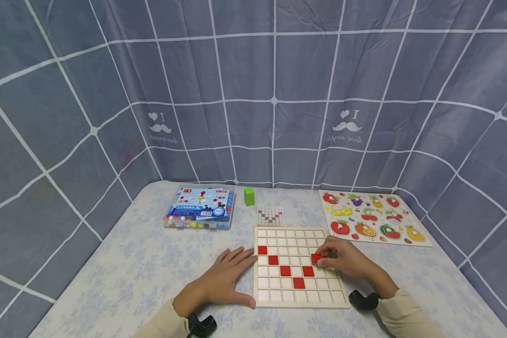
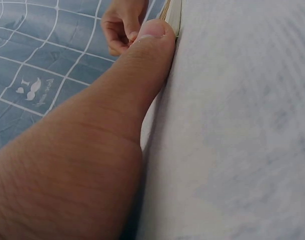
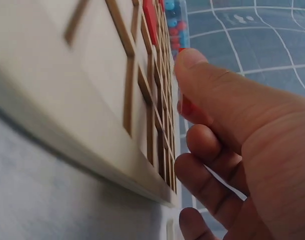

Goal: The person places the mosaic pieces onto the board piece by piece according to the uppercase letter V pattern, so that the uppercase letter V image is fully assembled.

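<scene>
A wooden grid board [image 1: 302, 303] lies flat on the table, its square cells filled with pale tiles and several red tiles [image 1: 298, 282] set in slanting lines. My right hand [image 1: 345, 257] pinches a red square tile [image 1: 316, 258] between thumb and finger, over the board's right part. In the right wrist view that tile is mostly hidden by the thumb [image 3: 212, 82]. My left hand [image 1: 226, 279] rests on the table with fingers spread, fingertips and thumb at the board's left edge. In the left wrist view its thumb [image 2: 147, 55] lies straight against the board.
Behind the board lies a small card [image 1: 270, 215] with a red-patterned grid. A green block [image 1: 249, 196] stands beside it. A clear plastic box [image 1: 200, 207] of coloured pieces sits back left. A fruit picture board [image 1: 373, 217] lies back right. A grid-patterned curtain [image 1: 253, 126] surrounds the table.
</scene>
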Demonstrator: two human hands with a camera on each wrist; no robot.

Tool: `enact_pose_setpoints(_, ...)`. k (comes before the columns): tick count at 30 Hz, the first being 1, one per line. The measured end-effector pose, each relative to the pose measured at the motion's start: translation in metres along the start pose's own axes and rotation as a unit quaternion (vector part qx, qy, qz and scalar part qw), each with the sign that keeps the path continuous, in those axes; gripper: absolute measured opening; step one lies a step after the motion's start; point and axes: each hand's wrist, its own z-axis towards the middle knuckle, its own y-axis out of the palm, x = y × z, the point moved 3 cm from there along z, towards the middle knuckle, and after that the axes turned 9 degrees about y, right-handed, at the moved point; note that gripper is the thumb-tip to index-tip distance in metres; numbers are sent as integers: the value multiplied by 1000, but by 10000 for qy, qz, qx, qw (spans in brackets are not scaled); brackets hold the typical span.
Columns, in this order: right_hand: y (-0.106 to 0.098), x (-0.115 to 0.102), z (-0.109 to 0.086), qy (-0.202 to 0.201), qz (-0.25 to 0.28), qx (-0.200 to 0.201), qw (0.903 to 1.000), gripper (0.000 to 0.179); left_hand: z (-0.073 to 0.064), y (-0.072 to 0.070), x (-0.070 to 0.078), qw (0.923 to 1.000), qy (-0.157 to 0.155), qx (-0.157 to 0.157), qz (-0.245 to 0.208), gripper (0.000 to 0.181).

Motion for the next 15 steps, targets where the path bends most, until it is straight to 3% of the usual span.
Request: enact_pose_setpoints(15, 4, 4, -1, 356, -141, -229, 9990, 22, 0, -1, 1, 10000, 52, 6, -37, 106)
